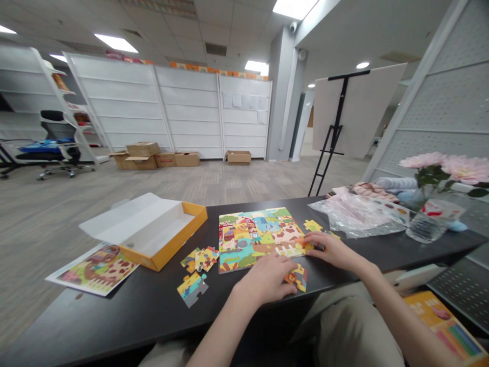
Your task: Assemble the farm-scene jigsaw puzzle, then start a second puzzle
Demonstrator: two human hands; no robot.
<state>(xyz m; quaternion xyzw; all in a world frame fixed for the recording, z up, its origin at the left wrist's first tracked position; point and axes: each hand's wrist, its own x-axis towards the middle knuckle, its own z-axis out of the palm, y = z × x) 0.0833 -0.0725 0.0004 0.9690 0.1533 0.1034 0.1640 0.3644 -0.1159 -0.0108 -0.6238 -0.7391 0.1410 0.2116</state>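
Note:
A farm-scene jigsaw puzzle [252,234], largely assembled, lies flat on the dark table. My left hand [267,278] rests at its lower edge, fingers lightly bent and thumb apart. Beside that thumb is a loose orange-and-yellow puzzle piece [300,279], partly covered by the hand. At the puzzle's lower right corner, my right hand [330,248] has its thumb and fingers around a yellow-orange puzzle piece [306,245], mostly hidden by the fingertips. Another yellow piece [312,225] lies just beyond that hand. Left of the puzzle, several loose pieces [206,259] overlap, with a yellow-blue piece [192,289] nearer me.
An open yellow box [179,232] stands at the left, beside a printed farm picture [103,270]. On the right are crumpled clear plastic [351,214], folded cloths [376,191] and flowers in a clear vase [426,224]. A yellow package [439,316] sits low at the right.

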